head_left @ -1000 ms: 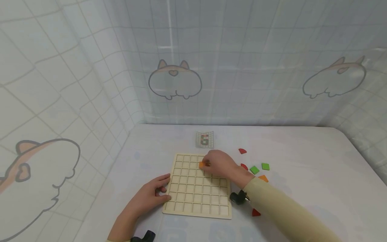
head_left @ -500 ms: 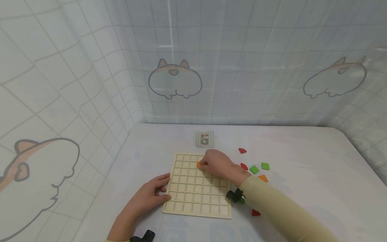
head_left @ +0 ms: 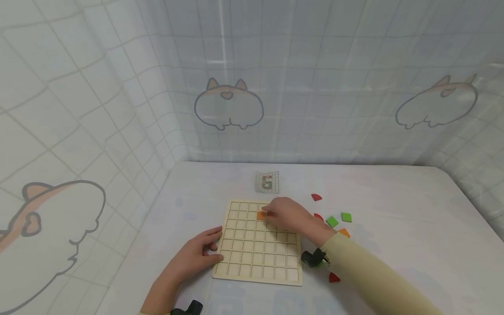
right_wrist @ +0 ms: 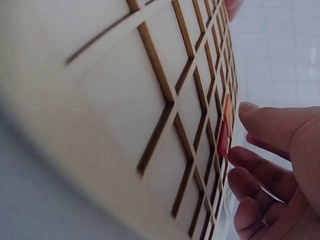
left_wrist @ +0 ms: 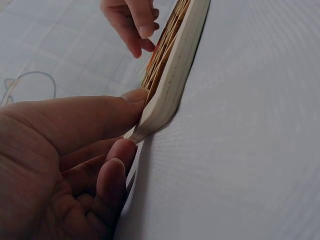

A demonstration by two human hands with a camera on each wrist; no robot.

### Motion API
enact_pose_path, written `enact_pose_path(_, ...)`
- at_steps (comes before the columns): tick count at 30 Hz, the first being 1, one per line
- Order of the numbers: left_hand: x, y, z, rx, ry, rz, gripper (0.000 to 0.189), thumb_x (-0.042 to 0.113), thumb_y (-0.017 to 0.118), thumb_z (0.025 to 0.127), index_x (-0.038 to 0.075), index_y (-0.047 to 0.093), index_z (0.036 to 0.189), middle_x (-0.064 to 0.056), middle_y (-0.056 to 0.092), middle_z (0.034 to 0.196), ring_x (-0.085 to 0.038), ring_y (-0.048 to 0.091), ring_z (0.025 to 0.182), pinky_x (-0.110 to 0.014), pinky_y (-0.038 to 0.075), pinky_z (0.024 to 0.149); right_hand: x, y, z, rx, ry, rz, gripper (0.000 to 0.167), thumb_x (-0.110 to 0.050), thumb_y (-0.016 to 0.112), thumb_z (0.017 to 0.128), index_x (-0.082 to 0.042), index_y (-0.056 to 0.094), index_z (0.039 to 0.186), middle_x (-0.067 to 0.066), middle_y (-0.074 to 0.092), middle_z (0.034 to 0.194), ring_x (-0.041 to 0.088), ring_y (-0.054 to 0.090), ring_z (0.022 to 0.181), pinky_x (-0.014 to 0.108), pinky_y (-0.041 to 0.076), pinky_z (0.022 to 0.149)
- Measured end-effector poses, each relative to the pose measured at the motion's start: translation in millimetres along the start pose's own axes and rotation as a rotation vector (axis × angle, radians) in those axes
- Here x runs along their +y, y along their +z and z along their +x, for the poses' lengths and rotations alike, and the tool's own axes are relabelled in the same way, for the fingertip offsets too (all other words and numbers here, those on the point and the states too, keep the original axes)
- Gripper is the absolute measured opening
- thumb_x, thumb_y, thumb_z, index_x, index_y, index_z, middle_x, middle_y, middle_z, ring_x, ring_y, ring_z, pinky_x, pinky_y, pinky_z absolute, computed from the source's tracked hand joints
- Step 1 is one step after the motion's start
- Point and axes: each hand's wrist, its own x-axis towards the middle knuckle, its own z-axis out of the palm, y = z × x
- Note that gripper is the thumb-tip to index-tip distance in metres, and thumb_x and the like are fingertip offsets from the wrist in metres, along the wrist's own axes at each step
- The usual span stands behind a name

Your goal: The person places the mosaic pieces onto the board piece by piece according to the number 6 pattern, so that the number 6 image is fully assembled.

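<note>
The right hand (head_left: pixel 287 213) bends down over the wooden grid board (head_left: pixel 247 257), its fingers parted, maybe just off the flat orange square (head_left: pixel 260 215) in a far slot. The left hand (head_left: pixel 197 252) rests loose fingers against the board's side.

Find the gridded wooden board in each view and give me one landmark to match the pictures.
Head: the gridded board lies at lower middle, on the table.
Left wrist: the gridded board shows nearly edge-on, slanting from the top edge down to the picture's middle.
Right wrist: the gridded board fills much of the left and middle, close up.
Shared landmark: the right hand, in all three.
</note>
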Motion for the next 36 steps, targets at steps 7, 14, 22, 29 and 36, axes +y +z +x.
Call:
enact_pose_path(7, 0.0, 0.8, 1.1, 0.007, 0.003, 0.005, 0.071, 0.023, 0.087, 0.076, 0.008, 0.058, 0.139, 0.011, 0.05, 0.142, -0.01, 0.054, 0.089, -0.024, 0.047, 0.069, 12, -15, -26.4, 0.068, 0.097, 0.114, 0.033, -0.023, 0.07, 0.093, -0.014, 0.07, 0.125, -0.005, 0.068, 0.12, 0.012, 0.062, 0.101, 0.033, 0.05, 0.084)
enact_pose_path(14, -0.6, 0.4, 1.3, 0.007, 0.007, 0.007, 0.07, 0.023, 0.086, 0.076, 0.01, 0.058, 0.139, 0.013, 0.05, 0.141, -0.009, 0.054, 0.088, -0.024, 0.047, 0.07, 30, -33, -58.2, 0.142, 0.056, 0.11, 0.033, -0.019, 0.073, 0.091, -0.009, 0.071, 0.123, 0.0, 0.069, 0.116, 0.008, 0.06, 0.088, 0.029, 0.05, 0.072)
enact_pose_path(22, -1.7, 2.0, 1.0, 0.01, -0.009, 0.009, 0.07, 0.023, 0.087, 0.076, 0.011, 0.059, 0.139, 0.013, 0.051, 0.141, -0.009, 0.054, 0.088, -0.024, 0.046, 0.069, 45, -32, -91.5, 0.172, 0.076, 0.076, 0.034, -0.018, 0.075, 0.089, -0.009, 0.072, 0.122, -0.003, 0.07, 0.105, 0.008, 0.054, 0.076, 0.027, 0.048, 0.069)
enact_pose_path(29, 0.3, 1.3, 0.0, 0.008, -0.003, -0.008, 0.072, 0.02, 0.087, 0.075, 0.008, 0.058, 0.139, 0.01, 0.049, 0.144, -0.01, 0.055, 0.09, -0.024, 0.047, 0.071, 57, -27, -123.1, 0.182, 0.149, 0.097, 0.034, -0.02, 0.076, 0.088, -0.01, 0.072, 0.121, -0.002, 0.07, 0.113, 0.008, 0.059, 0.086, 0.031, 0.052, 0.076)
enact_pose_path(36, 0.6, 0.5, -1.0, -0.002, 0.006, -0.005, 0.072, 0.023, 0.087, 0.076, 0.007, 0.057, 0.14, 0.01, 0.048, 0.145, -0.01, 0.055, 0.091, -0.024, 0.048, 0.072, 60, -25, -151.3, 0.196, 0.214, 0.137, 0.032, -0.02, 0.077, 0.087, -0.014, 0.073, 0.119, -0.005, 0.068, 0.107, 0.007, 0.056, 0.081, 0.028, 0.052, 0.071)
